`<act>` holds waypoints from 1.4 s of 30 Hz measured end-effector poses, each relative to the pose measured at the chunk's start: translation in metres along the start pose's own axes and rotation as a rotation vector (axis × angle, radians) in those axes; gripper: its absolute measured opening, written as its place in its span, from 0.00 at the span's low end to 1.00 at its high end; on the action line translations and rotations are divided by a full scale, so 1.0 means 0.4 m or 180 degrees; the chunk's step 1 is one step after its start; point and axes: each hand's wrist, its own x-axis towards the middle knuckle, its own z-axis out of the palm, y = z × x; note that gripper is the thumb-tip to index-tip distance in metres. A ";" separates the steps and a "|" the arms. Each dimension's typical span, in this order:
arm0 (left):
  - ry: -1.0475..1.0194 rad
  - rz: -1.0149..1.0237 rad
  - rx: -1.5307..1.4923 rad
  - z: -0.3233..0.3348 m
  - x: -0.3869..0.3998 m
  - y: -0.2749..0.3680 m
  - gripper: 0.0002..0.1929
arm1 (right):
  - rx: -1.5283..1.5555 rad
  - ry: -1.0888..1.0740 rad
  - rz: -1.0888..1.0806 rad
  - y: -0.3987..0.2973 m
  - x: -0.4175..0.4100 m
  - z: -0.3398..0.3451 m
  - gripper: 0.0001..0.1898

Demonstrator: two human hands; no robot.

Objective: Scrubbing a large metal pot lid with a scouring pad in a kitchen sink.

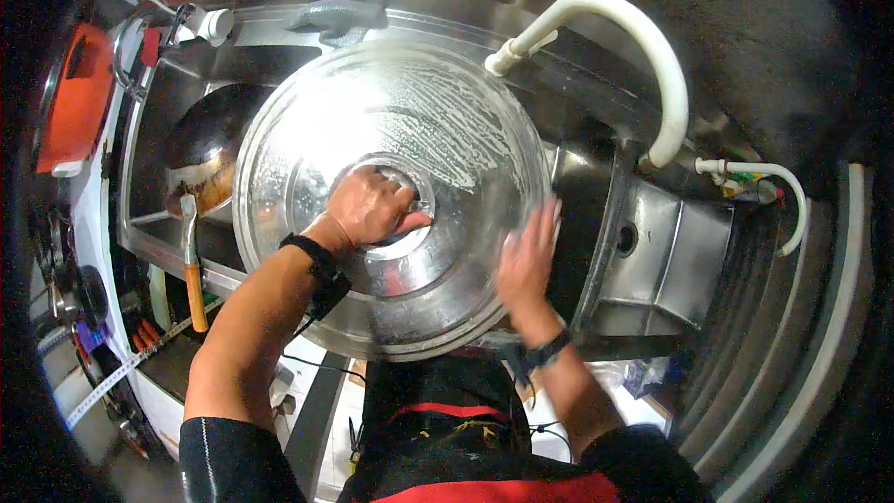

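A large round metal lid point(433, 279), wet and streaked with suds or water on its upper right, lies above the steel sink in front of me. My left hand point(374, 208) is closed around the handle at its centre. At the lid's right rim is my right hand point(529, 251), fingers extended and close together, slightly blurred; whether it presses on the rim is hard to tell. Part of a dark wok point(209, 133) shows in the basin left of the lid. The lid hides much of the sink.
A white curved faucet point(670, 84) arches at the upper right; a smaller one point(775, 169) stands farther right by a small steel basin point(642, 244). A wooden-handled tool point(194, 279) crosses the sink's left front edge. A grey cloth point(342, 19) lies behind. An orange-red container point(77, 101) is far left.
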 end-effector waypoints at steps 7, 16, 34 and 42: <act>0.0123 0.0117 -0.0010 0.010 0.023 -0.002 0.25 | -0.0026 0.0047 -0.0636 0.087 0.234 -0.024 0.28; 0.0055 0.0017 0.0094 0.001 -0.008 -0.001 0.25 | 0.0502 -0.0016 -0.0066 0.043 0.017 0.008 0.30; 0.0104 0.0147 -0.0129 -0.007 -0.007 -0.010 0.27 | 0.1451 0.0360 0.0679 0.133 0.036 0.027 0.25; -0.0056 0.0161 -0.0081 0.003 0.009 -0.011 0.26 | -0.0086 -0.0542 0.0132 0.015 0.610 0.095 0.23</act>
